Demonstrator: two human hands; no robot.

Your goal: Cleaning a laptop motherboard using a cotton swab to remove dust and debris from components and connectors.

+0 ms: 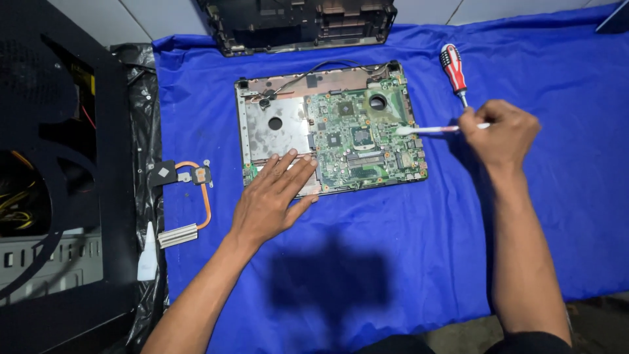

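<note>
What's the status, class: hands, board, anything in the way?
Left hand flat on motherboard edge. Right hand holds brush, bristles on the board. Screwdriver beside, clear.

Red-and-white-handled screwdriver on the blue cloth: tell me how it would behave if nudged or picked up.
The red-and-white-handled screwdriver has a rounded handle, so it may roll a little, though the soft blue cloth probably damps that. It looks rigid and light, likely easy to lift.

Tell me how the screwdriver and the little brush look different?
The screwdriver has a fat red-and-white handle; the brush is thin and pale. The screwdriver lies untouched on the blue cloth; the brush is held in the right hand, its tip on the laptop motherboard. The screwdriver points down the picture; the brush points sideways. Both are long, slim tools.
</note>
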